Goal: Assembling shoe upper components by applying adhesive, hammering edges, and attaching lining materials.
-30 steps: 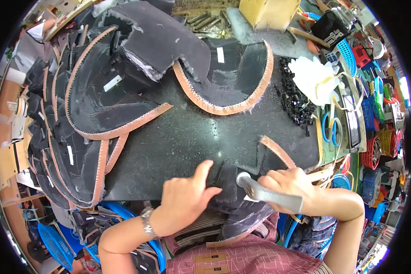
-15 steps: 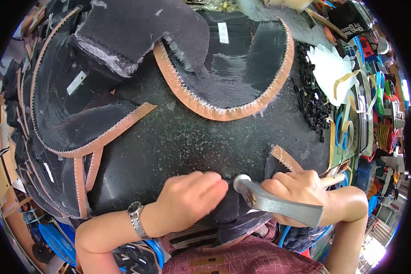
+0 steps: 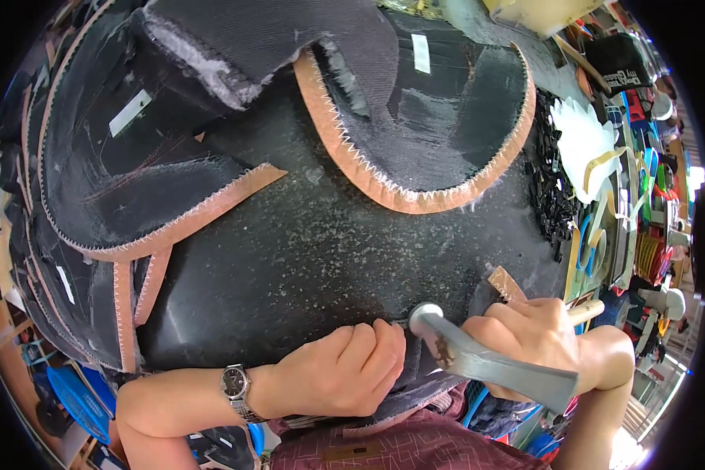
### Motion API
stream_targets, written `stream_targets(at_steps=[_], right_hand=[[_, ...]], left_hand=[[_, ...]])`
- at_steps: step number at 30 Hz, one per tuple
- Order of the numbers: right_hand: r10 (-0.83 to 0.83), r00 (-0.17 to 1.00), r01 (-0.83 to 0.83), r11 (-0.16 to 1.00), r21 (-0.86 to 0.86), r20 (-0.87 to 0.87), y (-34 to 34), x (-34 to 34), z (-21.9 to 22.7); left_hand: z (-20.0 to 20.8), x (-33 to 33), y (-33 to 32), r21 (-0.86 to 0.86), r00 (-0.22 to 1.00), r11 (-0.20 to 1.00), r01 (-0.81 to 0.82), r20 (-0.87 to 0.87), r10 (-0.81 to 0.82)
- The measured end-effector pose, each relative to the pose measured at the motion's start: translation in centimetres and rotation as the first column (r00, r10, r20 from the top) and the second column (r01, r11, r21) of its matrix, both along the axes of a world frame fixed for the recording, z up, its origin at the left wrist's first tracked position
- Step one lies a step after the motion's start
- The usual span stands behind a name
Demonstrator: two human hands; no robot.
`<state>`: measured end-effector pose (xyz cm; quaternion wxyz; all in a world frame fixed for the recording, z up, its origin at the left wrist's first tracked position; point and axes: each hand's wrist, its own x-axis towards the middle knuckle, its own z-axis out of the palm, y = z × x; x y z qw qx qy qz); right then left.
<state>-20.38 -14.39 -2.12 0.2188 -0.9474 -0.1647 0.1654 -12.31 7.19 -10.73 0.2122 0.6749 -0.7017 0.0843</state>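
Note:
My right hand point(image 3: 536, 345) is wrapped round a hammer point(image 3: 509, 364) near its head; the pale wooden handle sticks out to the right. The hammer's round face is low over the near edge of the dark work surface point(image 3: 352, 266). Just left of it, my left hand point(image 3: 341, 372) is closed in a pinch, its fingertips on or just above that edge. What they hold, if anything, is hidden. Dark material point(image 3: 423, 376) lies below both hands, toward my lap. Next to my right hand, a tan strip end point(image 3: 507, 283) with zigzag stitching pokes out.
Dark fabric pieces with tan stitched borders point(image 3: 415, 201) lie on the far side, and more are stacked at the left point(image 3: 121, 313). To the right are a heap of small black parts point(image 3: 552, 188) and a white scalloped dish point(image 3: 583, 149).
My left hand has come in close to the hammer's face and its wrist has turned, showing more of the watch dial. The hammer stays in my right hand. The whole view has shifted a little.

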Motion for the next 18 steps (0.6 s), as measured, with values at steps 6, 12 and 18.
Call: stream_targets(at_steps=[6, 12, 18], right_hand=[[0.002, 0.999, -0.001, 0.999, -0.037, 0.039, 0.7, -1.2, -0.9], [-0.033, 0.999, 0.032, 0.997, -0.073, -0.004, 0.5, -1.3, -1.2], [0.102, 0.994, -0.100, 0.993, -0.062, 0.027, 0.0, 0.2, -0.8]], left_hand=[[0.2, -0.7, 0.5, 0.036, 0.954, 0.981, -0.193, -0.226, 0.196], [-0.1, -2.0, 0.8, 0.003, 0.812, 0.935, -0.355, -0.495, 0.310], [0.4, -2.5, 0.5, 0.039, 0.968, 0.972, -0.233, -0.082, 0.236]])
